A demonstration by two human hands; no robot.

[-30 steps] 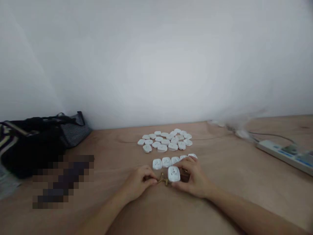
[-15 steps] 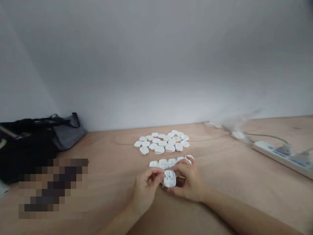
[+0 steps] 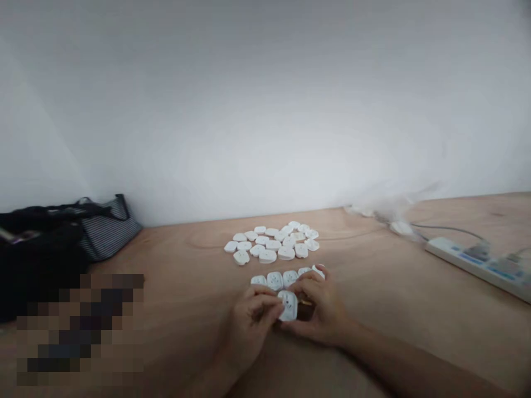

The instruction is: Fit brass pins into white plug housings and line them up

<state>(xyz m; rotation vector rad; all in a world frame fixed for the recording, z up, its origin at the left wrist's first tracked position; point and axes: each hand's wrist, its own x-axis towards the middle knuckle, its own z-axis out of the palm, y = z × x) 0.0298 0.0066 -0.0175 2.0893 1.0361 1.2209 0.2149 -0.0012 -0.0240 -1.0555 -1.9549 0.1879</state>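
A white, square socket piece [image 3: 290,309] with dark slots in its face is held tilted toward me just above the table. My right hand [image 3: 321,309] grips it along its right side, fingers above and thumb below. My left hand [image 3: 257,315] is closed in a pinch, its fingertips over the piece's left part; whatever is between them is too small to make out. Behind the right fingers shows a thin brass-coloured strip [image 3: 306,302]. Just beyond my hands stands a row of several similar white socket pieces [image 3: 274,281], its right end partly covered by my right fingers.
Farther back lies a loose group of several white plastic pieces [image 3: 267,256] on the wooden table [image 3: 186,298]. A power strip [image 3: 477,260] with plugs and a clear plastic bag [image 3: 392,213] are at the right. A black bag [image 3: 45,249] sits at the left.
My left fingertips have shifted right, from the edge of the socket piece onto its face. My right hand keeps its hold. The view has moved slightly.
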